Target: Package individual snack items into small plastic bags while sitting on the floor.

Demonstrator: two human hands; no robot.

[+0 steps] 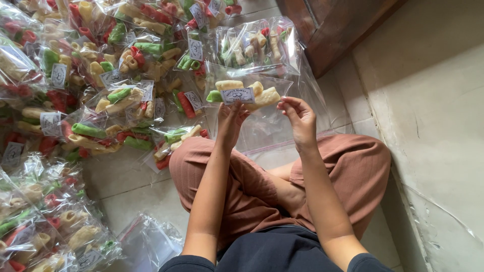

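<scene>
Left hand (231, 120): fingers closed on the lower edge of a clear plastic bag (247, 100), held up over the lap. Right hand (298, 117): fingertips pinched on the same bag's right side, near the corner. Bag hangs between both hands, above the knees, mouth toward the person.

Contents: a few tube-shaped crackers (244, 90), yellow, cream and one green, with a small white paper label (237, 95) lying against the front. Bag looks only part filled and not sealed, so I judge this the filling or labelling stage. Closing it would call for a level hold so the pieces stay low, and the label kept flat and facing out.

Outward: a heap of finished cracker packs (101, 75) covers the tiled floor (131, 186) to the left, one more pack (254, 45) just beyond the held bag. Empty bags (148, 242) lie by the left knee. A dark wooden cabinet (333, 25) and wall (433, 126) close in on the right; little room that side.
</scene>
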